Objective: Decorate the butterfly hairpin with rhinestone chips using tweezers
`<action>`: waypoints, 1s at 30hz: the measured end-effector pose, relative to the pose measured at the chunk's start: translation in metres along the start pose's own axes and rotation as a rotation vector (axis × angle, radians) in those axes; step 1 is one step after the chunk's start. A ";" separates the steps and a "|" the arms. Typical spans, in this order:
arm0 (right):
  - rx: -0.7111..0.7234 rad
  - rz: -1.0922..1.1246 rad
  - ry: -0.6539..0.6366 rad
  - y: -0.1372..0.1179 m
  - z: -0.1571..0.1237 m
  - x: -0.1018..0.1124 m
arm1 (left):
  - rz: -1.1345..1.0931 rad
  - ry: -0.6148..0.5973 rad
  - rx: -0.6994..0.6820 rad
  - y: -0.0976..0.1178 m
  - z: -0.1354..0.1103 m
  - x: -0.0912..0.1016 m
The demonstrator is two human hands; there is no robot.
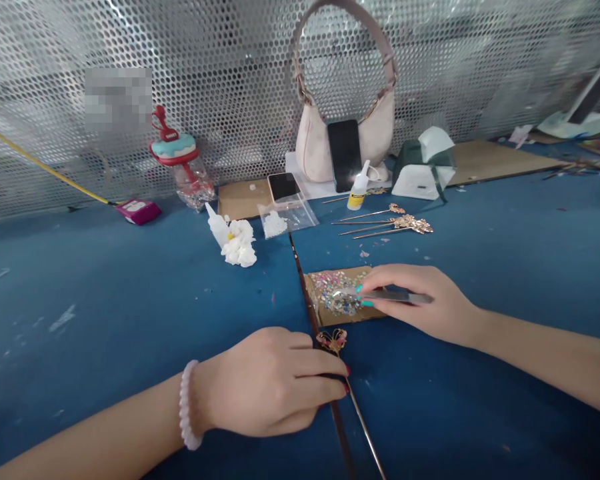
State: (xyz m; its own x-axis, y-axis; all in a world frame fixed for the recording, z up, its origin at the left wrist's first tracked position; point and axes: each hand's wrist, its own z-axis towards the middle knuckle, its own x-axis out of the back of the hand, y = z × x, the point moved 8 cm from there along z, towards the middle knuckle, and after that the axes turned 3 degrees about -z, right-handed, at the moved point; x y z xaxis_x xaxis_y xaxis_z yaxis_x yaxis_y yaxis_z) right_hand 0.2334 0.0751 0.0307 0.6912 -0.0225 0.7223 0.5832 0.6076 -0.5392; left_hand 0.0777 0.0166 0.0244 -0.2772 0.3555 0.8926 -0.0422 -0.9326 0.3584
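Note:
My left hand [273, 383] rests on the blue table [105, 320], fingers closed on a gold hairpin [353, 393] whose butterfly head lies just past my fingertips. My right hand [420, 300] pinches metal tweezers [380, 295]. Their tips reach over a brown card [330, 313] strewn with small shiny rhinestones [337, 293]. Both hands lie either side of a dark seam running down the table.
Several more gold hairpins [390, 223] lie beyond the card, near a small glue bottle [359, 190]. A pale handbag [350, 127] with a phone [344, 155] leans on the perforated metal wall. White flowers [237, 243], plastic bags [287, 217], a jar [185, 167] sit further left.

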 end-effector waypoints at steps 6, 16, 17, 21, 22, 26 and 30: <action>0.062 -0.013 0.054 -0.005 0.001 0.006 | -0.007 -0.016 -0.002 0.000 0.000 -0.001; 0.185 -0.004 -0.004 -0.016 0.000 0.002 | -0.027 -0.019 0.013 -0.001 0.001 -0.001; 0.191 -0.005 -0.008 -0.017 0.000 0.002 | -0.029 -0.019 0.013 -0.001 0.001 -0.001; 0.216 0.002 -0.023 -0.020 0.000 0.000 | -0.031 -0.018 0.021 -0.002 0.001 -0.001; 0.222 0.005 -0.027 -0.021 0.000 -0.001 | -0.031 -0.020 0.022 -0.002 0.001 -0.002; 0.236 0.001 -0.034 -0.022 -0.001 -0.002 | -0.034 -0.026 0.029 -0.002 0.001 -0.002; 0.238 -0.019 -0.044 -0.021 -0.003 -0.003 | -0.037 -0.031 0.035 -0.003 0.001 -0.001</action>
State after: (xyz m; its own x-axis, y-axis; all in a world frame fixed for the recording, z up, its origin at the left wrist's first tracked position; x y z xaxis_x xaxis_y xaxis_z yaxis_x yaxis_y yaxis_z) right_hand 0.2198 0.0600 0.0387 0.6588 -0.0049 0.7523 0.4755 0.7777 -0.4113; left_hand 0.0795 0.0195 0.0224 -0.2461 0.3917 0.8866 -0.0177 -0.9164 0.3999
